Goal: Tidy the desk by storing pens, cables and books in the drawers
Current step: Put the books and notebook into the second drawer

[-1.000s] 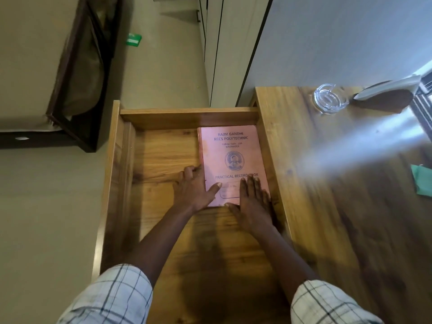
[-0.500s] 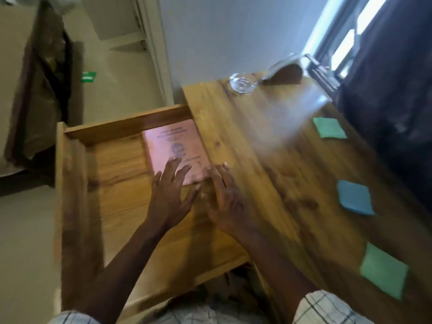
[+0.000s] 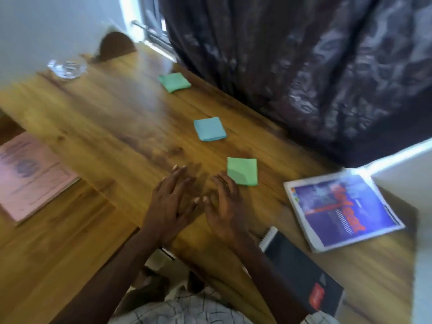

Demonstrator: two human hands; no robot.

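Both hands, left hand [image 3: 171, 202] and right hand [image 3: 224, 206], hover spread and empty; reaching right for the dark notebook [image 3: 304, 274] could knock it off the desk [image 3: 112, 118] edge

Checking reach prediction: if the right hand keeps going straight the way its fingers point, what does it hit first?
Most likely the nearest green folded square: the right hand, open and empty, points at its near-left corner, just ahead. Height above the wooden desk is unclear in the blur, so it might pass over.
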